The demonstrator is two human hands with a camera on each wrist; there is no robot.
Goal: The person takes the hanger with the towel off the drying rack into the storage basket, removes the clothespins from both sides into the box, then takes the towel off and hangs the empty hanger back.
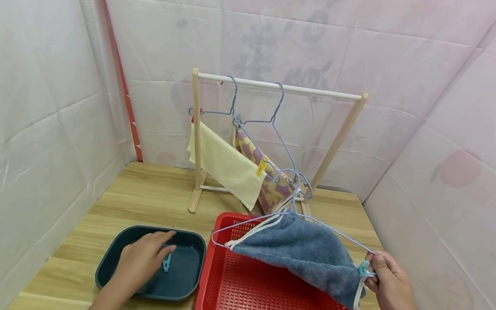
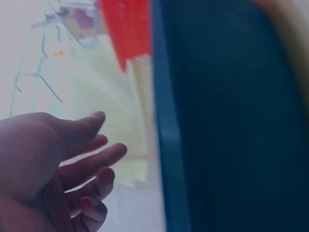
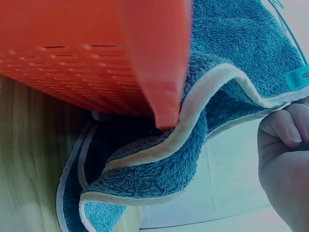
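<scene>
My right hand [image 1: 390, 280] grips the right end of a blue wire hanger [image 1: 333, 226]. A blue-grey towel [image 1: 302, 250] with white edging hangs from it, with a teal clothespin [image 1: 364, 269] fastening one corner beside my fingers. In the right wrist view the towel [image 3: 231, 38] drapes over the basket's edge, and the clothespin [image 3: 298, 78] sits by my curled fingers. Above a dark teal tub [image 1: 187, 285], my left hand [image 1: 143, 258] hovers with loosely bent fingers and nothing in them. Another teal clothespin [image 1: 166, 263] lies in that tub, just right of the hand.
A red perforated basket [image 1: 206, 286] stands below the towel, right of the tub. Behind it, a wooden rack with a white bar [image 1: 321, 92] carries hangers with a pale yellow cloth [image 1: 226, 160] and a purple-yellow patterned cloth [image 1: 271, 195]. Fabric walls enclose the wooden table [image 1: 150, 191].
</scene>
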